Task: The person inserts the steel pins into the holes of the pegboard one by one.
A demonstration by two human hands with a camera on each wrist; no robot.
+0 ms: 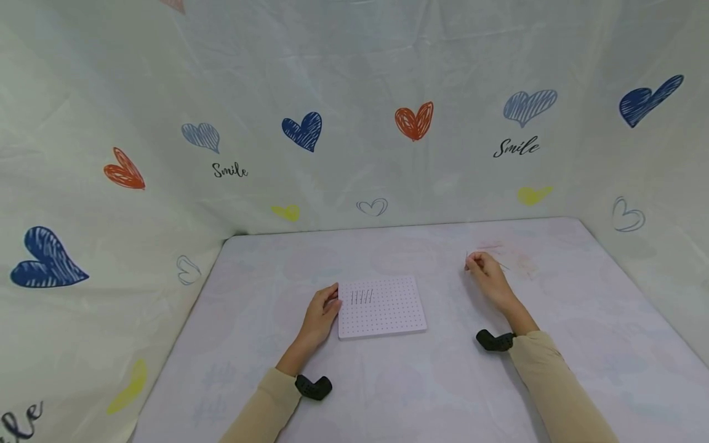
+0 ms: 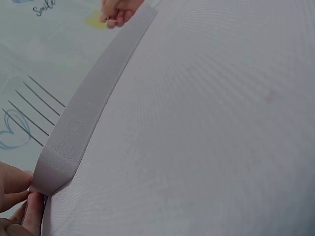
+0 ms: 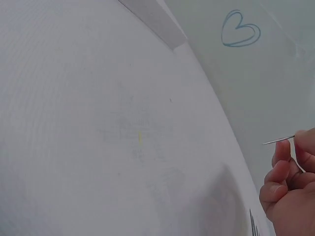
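Observation:
A white pegboard [image 1: 388, 314] lies flat in the middle of the table, with several thin pins [image 1: 361, 297] standing in a row near its far left corner. My left hand [image 1: 331, 300] grips the board's left edge; its fingers [image 2: 17, 196] pinch the near corner of the board [image 2: 88, 108]. To the right of the board, my right hand [image 1: 472, 263] pinches one thin pin [image 3: 279, 141] between thumb and fingertips [image 3: 283, 150], just above the table. The same hand [image 2: 117, 11] shows at the top of the left wrist view.
A faint reddish patch [image 1: 506, 253] with loose thin pins lies on the table just beyond my right hand. Cloth walls printed with hearts [image 1: 301, 130] close in the table on three sides. Black wrist mounts [image 1: 313, 386] [image 1: 495, 340] sit on both sleeves.

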